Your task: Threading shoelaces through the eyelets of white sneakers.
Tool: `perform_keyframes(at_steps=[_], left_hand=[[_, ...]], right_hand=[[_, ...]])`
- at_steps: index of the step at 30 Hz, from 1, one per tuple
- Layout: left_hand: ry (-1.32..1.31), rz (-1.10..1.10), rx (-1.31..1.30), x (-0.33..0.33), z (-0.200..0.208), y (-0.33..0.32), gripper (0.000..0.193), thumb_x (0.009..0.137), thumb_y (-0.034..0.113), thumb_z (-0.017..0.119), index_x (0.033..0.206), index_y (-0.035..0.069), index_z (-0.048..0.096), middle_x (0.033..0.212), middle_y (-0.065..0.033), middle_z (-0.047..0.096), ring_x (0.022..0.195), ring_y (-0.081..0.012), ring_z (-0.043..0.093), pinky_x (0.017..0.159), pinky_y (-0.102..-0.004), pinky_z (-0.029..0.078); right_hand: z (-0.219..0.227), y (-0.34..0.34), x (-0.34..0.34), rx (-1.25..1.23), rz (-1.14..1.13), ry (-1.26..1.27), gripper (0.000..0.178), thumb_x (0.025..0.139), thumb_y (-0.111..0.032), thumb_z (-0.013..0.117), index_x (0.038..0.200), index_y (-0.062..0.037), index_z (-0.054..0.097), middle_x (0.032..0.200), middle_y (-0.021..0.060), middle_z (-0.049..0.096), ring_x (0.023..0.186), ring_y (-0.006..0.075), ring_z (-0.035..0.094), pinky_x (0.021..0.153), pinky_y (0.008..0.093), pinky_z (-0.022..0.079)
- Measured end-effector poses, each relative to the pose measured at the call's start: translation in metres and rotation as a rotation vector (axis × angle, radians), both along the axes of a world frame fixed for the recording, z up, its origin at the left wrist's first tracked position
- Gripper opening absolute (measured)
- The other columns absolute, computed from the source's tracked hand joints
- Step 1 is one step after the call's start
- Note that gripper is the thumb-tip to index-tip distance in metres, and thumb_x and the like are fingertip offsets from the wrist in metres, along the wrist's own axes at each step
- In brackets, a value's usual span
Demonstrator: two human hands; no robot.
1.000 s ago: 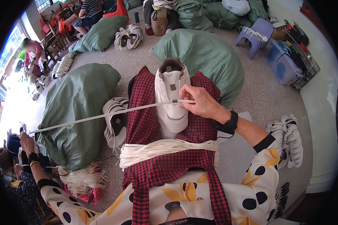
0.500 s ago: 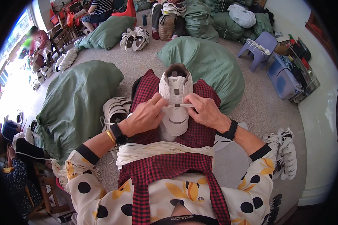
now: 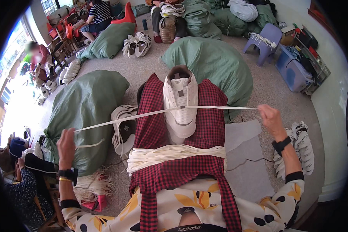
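Observation:
A white sneaker (image 3: 179, 98) with a brown collar lies between my knees, its toe toward me. One flat white shoelace (image 3: 133, 118) runs through its lowest eyelets and is drawn out taut to both sides. My left hand (image 3: 67, 143), out by the green sack on the left, is closed on one end, with a short tail hanging past it. At the right, my right hand (image 3: 270, 120) pinches the other end. A bundle of off-white laces (image 3: 174, 157) lies across my lap on the red-and-black checked apron (image 3: 174, 176).
Stuffed green sacks (image 3: 89, 116) stand left and ahead. Nested white shoes (image 3: 123, 129) sit by my left knee, more white shoes (image 3: 303, 149) at the right. A purple stool (image 3: 265, 42) and blue bin (image 3: 294, 71) stand far right. Other people sit at the left and back.
My hands have moved from close beside the shoe's tongue far out to the left and right. The lace between them has been pulled through the shoe and stretched wide.

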State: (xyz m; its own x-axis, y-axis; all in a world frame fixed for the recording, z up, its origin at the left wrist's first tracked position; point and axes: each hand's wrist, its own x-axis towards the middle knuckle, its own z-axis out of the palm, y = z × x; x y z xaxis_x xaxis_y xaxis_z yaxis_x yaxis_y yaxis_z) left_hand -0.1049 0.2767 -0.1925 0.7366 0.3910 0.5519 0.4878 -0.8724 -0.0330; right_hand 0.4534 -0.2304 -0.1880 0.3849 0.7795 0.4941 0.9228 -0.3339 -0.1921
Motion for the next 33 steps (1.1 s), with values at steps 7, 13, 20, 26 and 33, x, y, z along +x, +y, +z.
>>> perform_keyframes(at_steps=[7,13,20,26,33], left_hand=[[-0.187,0.311,0.062,-0.123,-0.009,0.057,0.021,0.098,0.001,0.048,0.114,0.0,0.062,0.105,-0.0195,0.065,0.101,-0.0386,0.063,0.084,-0.0426,0.051],[-0.116,0.524,0.146,-0.181,0.001,0.089,0.024,0.102,0.007,0.047,0.119,0.002,0.063,0.105,-0.015,0.067,0.097,-0.0324,0.065,0.083,-0.0386,0.052],[-0.666,0.586,0.599,-0.127,0.017,0.07,0.023,0.095,0.032,0.064,0.103,0.011,0.069,0.102,-0.0119,0.07,0.096,-0.0342,0.064,0.089,-0.0538,0.048],[-1.478,-0.006,-0.482,0.079,0.018,0.014,0.025,0.102,0.012,0.053,0.114,-0.002,0.07,0.086,-0.0056,0.068,0.076,-0.0105,0.06,0.068,-0.0252,0.05],[-0.737,-0.598,-1.35,0.276,-0.01,-0.1,0.014,0.094,0.009,0.068,0.103,-0.002,0.068,0.084,-0.0048,0.07,0.074,-0.0099,0.066,0.064,-0.0243,0.053]], right_hand=[[-0.009,-0.119,0.068,-0.068,-0.381,-0.148,0.012,0.094,-0.008,0.056,0.099,-0.0025,0.065,0.091,0.0187,0.067,0.084,0.0408,0.065,0.069,0.0433,0.052],[-0.007,-0.202,0.095,-0.197,-0.607,-0.134,0.032,0.09,-0.016,0.062,0.122,-0.0082,0.065,0.111,0.0231,0.067,0.099,0.0372,0.066,0.084,0.0455,0.052],[-0.019,-0.213,0.123,0.236,-0.795,-0.775,0.014,0.095,-0.009,0.056,0.103,-0.0054,0.066,0.09,0.0143,0.069,0.08,0.0335,0.066,0.071,0.0414,0.051],[-0.068,-0.041,0.068,0.835,-0.55,0.214,0.017,0.094,-0.006,0.056,0.104,-0.001,0.068,0.096,0.01,0.071,0.087,0.0196,0.069,0.078,0.0318,0.054],[-0.04,0.171,-0.047,0.61,0.282,0.713,0.011,0.091,-0.007,0.066,0.096,0.0014,0.071,0.092,0.006,0.068,0.085,0.0113,0.064,0.074,0.0252,0.05]])
